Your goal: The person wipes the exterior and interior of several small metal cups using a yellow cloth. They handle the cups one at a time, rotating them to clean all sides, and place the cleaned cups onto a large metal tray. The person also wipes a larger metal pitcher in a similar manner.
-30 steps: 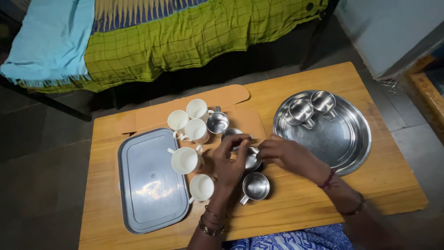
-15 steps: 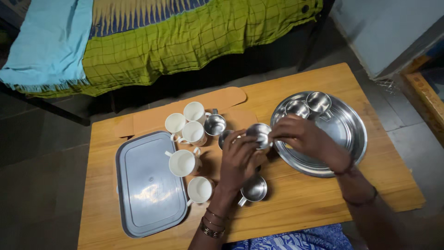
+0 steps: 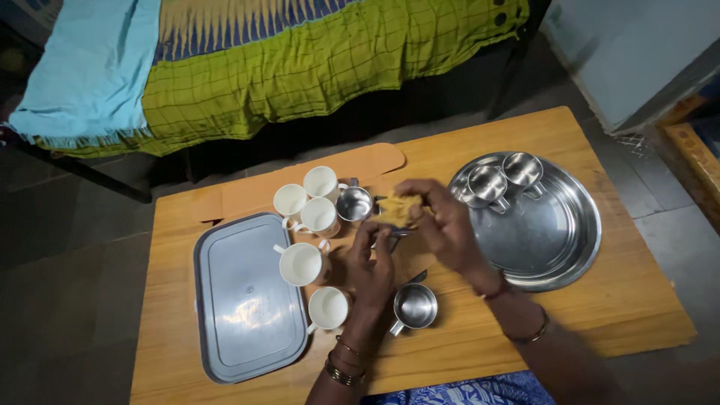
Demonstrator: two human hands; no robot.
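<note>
My left hand [image 3: 371, 266] and my right hand [image 3: 446, 225] meet above the middle of the wooden table [image 3: 480, 352]. Between them is a small steel cup [image 3: 391, 229], mostly hidden; my left fingers grip it from below. My right fingers press a yellowish cloth-like piece [image 3: 399, 208] on its top. Another steel cup [image 3: 415, 306] stands just below my hands, and a third [image 3: 354, 202] stands beside several white cups [image 3: 300, 264]. Two steel cups [image 3: 486, 184] sit on the round steel plate [image 3: 577, 247] to the right.
A grey rectangular tray [image 3: 240, 300] lies on the table's left part. A flat cardboard piece [image 3: 247, 196] lies behind the white cups. Beyond the table is a bed with green checked cloth [image 3: 300, 67] and a blue sheet [image 3: 82, 67].
The steel cup was lifted off the table in both hands, carried toward the plate, then brought back toward the middle. The yellowish piece now covers its top.
</note>
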